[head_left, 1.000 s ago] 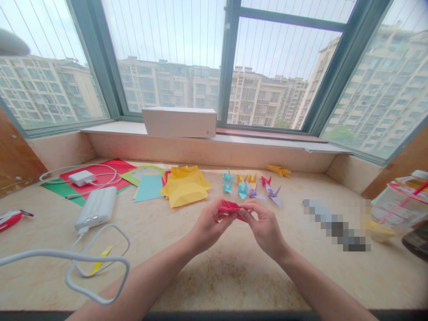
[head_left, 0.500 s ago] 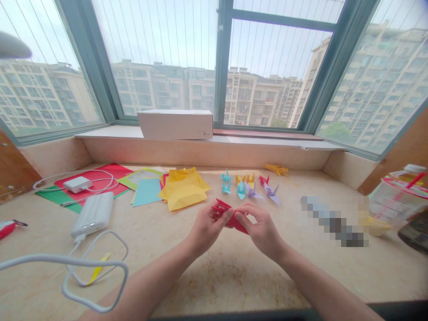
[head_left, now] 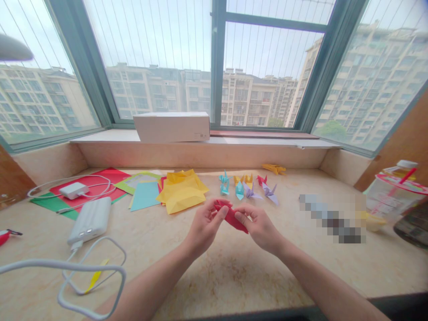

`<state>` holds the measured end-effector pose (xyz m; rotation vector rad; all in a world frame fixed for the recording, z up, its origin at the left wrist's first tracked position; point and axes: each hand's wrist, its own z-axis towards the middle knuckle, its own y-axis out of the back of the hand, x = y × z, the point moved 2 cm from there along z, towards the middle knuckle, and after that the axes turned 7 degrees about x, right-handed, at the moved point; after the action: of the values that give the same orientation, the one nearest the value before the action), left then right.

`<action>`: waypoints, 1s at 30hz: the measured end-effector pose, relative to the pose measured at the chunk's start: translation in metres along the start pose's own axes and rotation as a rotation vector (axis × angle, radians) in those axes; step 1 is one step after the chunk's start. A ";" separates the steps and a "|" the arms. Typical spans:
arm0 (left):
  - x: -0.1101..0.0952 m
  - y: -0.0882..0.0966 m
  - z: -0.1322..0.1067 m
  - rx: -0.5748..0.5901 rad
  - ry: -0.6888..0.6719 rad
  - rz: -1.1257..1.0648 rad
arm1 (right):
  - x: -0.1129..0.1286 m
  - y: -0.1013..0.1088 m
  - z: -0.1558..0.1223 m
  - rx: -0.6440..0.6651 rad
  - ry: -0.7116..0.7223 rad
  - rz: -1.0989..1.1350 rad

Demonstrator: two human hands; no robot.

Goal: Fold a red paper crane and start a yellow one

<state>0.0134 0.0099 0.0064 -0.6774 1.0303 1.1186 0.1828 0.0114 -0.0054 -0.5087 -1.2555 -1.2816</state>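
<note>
A small folded piece of red origami paper is held up between both hands, above the stone counter. My left hand pinches its upper left end between thumb and fingers. On the lower right part, my right hand has its thumb and fingers closed. Parts of the paper are hidden behind the fingers. Just beyond the hands stand several folded paper cranes: teal, lilac, red and orange ones. Left of them lies a pile of creased yellow paper.
Coloured sheets, including a light blue one, lie at the back left. A white power bank and looping white cable occupy the left. A plastic cup and blurred-out object are at right. A white box rests on the sill.
The fingers have shifted on the red paper; its pointed flaps stuck out above the left hand before and now lie flatter. The view has turned slightly.
</note>
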 end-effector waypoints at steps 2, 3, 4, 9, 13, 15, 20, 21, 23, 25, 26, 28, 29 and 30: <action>-0.002 -0.001 0.000 0.019 0.004 -0.018 | -0.001 -0.001 0.001 0.032 -0.026 0.092; -0.003 0.000 0.000 0.025 0.008 -0.019 | -0.002 -0.001 0.001 0.047 -0.042 0.138; -0.003 0.000 0.000 0.026 0.013 -0.018 | -0.003 -0.001 0.002 0.059 -0.057 0.176; -0.001 0.004 0.003 -0.045 0.061 -0.023 | -0.005 -0.001 0.003 0.006 -0.023 0.097; 0.003 0.006 0.005 -0.090 0.095 -0.027 | -0.006 -0.001 0.003 -0.093 0.074 -0.128; 0.004 0.007 0.005 -0.069 0.090 0.003 | -0.007 0.001 0.003 -0.137 0.106 -0.201; 0.001 0.012 0.005 -0.066 -0.042 0.237 | -0.007 0.014 0.005 -0.202 0.128 -0.307; 0.000 0.013 0.005 -0.069 -0.078 0.298 | -0.006 0.017 0.005 -0.192 0.126 -0.316; -0.004 0.016 0.006 -0.057 -0.143 0.422 | -0.004 0.023 0.005 -0.157 0.109 -0.327; -0.008 0.017 0.007 -0.025 -0.197 0.540 | -0.002 0.027 0.005 -0.118 0.087 -0.330; -0.009 0.017 0.007 -0.005 -0.219 0.589 | -0.002 0.029 0.005 -0.101 0.080 -0.330; -0.010 0.017 0.008 0.028 -0.249 0.665 | -0.002 0.032 0.005 -0.078 0.083 -0.333; -0.010 0.017 0.008 0.037 -0.256 0.690 | -0.002 0.033 0.005 -0.072 0.091 -0.336; -0.010 0.017 0.008 0.039 -0.257 0.708 | -0.002 0.034 0.005 -0.068 0.100 -0.338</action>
<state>-0.0012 0.0187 0.0198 -0.1109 1.0913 1.7370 0.2112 0.0263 0.0058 -0.2823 -1.2514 -1.6174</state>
